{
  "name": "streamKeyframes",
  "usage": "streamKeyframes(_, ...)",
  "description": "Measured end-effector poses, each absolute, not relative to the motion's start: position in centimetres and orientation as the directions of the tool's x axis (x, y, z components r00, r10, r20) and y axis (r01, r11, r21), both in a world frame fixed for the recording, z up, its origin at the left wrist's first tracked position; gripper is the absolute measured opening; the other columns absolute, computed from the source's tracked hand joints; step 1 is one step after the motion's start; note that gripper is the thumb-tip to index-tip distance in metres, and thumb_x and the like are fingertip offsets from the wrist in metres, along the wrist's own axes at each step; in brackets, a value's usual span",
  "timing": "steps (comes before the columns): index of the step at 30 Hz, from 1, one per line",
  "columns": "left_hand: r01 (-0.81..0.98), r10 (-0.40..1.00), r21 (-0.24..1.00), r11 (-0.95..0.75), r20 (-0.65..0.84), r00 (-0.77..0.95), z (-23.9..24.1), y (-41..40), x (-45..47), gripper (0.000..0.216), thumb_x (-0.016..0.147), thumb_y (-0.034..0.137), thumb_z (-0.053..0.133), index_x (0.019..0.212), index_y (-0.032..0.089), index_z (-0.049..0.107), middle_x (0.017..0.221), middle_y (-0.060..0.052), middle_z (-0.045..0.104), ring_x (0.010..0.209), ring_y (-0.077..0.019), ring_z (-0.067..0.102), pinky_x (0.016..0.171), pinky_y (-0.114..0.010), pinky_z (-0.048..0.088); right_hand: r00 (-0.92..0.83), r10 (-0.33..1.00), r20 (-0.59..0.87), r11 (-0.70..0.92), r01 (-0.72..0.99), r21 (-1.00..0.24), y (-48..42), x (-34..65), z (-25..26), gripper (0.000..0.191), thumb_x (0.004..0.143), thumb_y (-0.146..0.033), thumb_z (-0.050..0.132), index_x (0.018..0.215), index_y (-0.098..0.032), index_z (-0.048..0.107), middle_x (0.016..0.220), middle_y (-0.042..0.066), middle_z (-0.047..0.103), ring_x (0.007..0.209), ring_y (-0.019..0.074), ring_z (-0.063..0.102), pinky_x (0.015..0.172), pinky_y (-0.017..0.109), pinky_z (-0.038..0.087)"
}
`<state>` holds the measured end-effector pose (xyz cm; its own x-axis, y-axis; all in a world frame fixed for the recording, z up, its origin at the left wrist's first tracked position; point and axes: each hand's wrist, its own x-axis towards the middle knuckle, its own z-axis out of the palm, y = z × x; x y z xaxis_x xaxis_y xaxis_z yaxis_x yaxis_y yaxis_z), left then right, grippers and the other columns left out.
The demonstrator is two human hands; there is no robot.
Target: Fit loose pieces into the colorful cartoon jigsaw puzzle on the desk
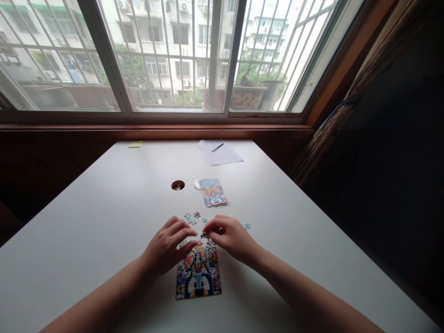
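Observation:
A partly joined jigsaw puzzle (199, 277) with a blue cartoon dog face lies flat on the table in front of me. My right hand (231, 236) pinches a small puzzle piece (204, 235) between thumb and fingers, just above the puzzle's far edge. At the far left corner of the puzzle, my left hand (173, 240) has its fingers apart, with the thumb near the puzzle's surface. Several loose pieces (197, 215) lie beyond my hands, and a few pale blue ones (246, 226) show behind my right hand. My fingers hide part of the puzzle's upper edge.
A picture card (213, 192) of the same design overlaps a round silvery disc (197, 184). Left of them is a cable hole (178, 185) in the white table (104, 222). Farther back lie paper (225, 158), a pen (218, 147) and a yellow note (135, 144), below a barred window.

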<state>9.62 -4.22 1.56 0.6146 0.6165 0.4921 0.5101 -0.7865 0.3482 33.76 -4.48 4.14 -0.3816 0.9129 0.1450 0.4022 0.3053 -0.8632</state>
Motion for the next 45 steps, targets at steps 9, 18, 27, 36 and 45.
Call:
streamKeyframes(9,0.468,0.643,0.441,-0.766,0.496,0.584,1.6,-4.2,10.0,0.013,0.098,0.025,0.056,0.092,0.020,0.066,0.085,-0.006,0.066,0.082,-0.0197,0.055,0.076,-0.034,0.049,-0.389,0.894,0.222,0.374,0.378,-0.847,-5.6,32.5,4.1,0.019,0.083,-0.010,0.063,0.088,-0.024,0.075,0.082,0.000,0.066,0.076,0.0145,0.062,0.071,0.027,0.050)
streamKeyframes(18,0.453,0.744,0.592,-0.667,0.492,0.453,1.7,-3.5,9.3,0.019,0.098,0.028,0.055,0.086,0.018,0.065,0.081,-0.005,0.063,0.072,-0.0159,0.052,0.065,-0.028,0.046,-0.228,0.961,0.158,0.235,0.366,-0.901,-3.2,35.3,3.8,0.016,0.087,-0.025,0.065,0.101,-0.021,0.071,0.091,0.004,0.073,0.084,0.0177,0.068,0.079,0.031,0.054)
streamKeyframes(27,0.463,0.875,0.753,-0.467,0.321,0.361,1.7,-2.9,8.7,0.028,0.099,0.039,0.052,0.086,0.018,0.066,0.082,-0.005,0.061,0.073,-0.0158,0.055,0.062,-0.026,0.043,-0.240,0.971,0.011,0.153,0.584,-0.797,-0.6,39.3,3.4,0.015,0.086,-0.031,0.065,0.092,-0.022,0.075,0.088,0.002,0.076,0.081,0.0192,0.068,0.078,0.031,0.051)
streamKeyframes(36,0.510,0.889,0.736,-0.446,0.297,0.350,1.4,-2.7,8.6,0.027,0.099,0.037,0.053,0.085,0.019,0.066,0.083,-0.004,0.062,0.075,-0.0167,0.055,0.065,-0.027,0.043,-0.376,0.907,0.189,0.414,0.720,-0.557,-0.5,39.2,2.1,0.015,0.088,-0.025,0.070,0.101,-0.027,0.078,0.104,0.006,0.071,0.102,0.0259,0.056,0.091,0.040,0.045)
streamKeyframes(45,0.510,0.889,0.736,-0.445,0.293,0.353,1.5,-2.7,8.6,0.028,0.098,0.038,0.053,0.084,0.018,0.068,0.083,-0.005,0.063,0.075,-0.0169,0.056,0.064,-0.026,0.044,-0.507,0.835,0.215,0.546,0.713,-0.440,-0.8,38.2,1.3,0.015,0.088,-0.024,0.073,0.099,-0.032,0.080,0.106,0.006,0.068,0.102,0.0258,0.051,0.091,0.039,0.045)
